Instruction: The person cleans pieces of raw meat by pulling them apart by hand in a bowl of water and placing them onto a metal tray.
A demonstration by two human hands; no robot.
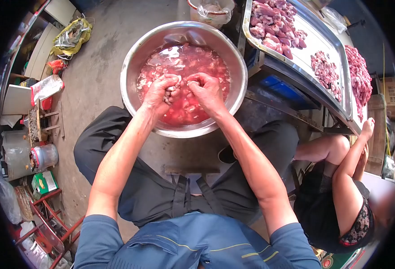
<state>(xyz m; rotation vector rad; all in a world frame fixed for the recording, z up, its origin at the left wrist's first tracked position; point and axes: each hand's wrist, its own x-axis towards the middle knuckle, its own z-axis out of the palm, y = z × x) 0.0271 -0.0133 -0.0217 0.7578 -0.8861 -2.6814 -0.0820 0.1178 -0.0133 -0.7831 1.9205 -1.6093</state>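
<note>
A wide metal basin (128,80) stands on the floor between my knees, holding reddish water with pale and pink meat pieces (190,107) in it. Over the basin's left half, my left hand (160,93) is closed around several small pale meat pieces (169,95). My right hand (206,92) is a short way to its right, above the water, with thumb and fingers pinched together. Whatever lies between those fingertips is too small to make out. The two hands are apart, and much of what lies under the water is hidden by its red colour.
To the right, a metal tray (314,31) on a stand carries meat piles, with more red meat (359,74) beyond it. A white bucket (213,13) stands behind the basin. Another person (341,188) sits at right. Yellow bag (74,38) and red stool (54,219) are at left.
</note>
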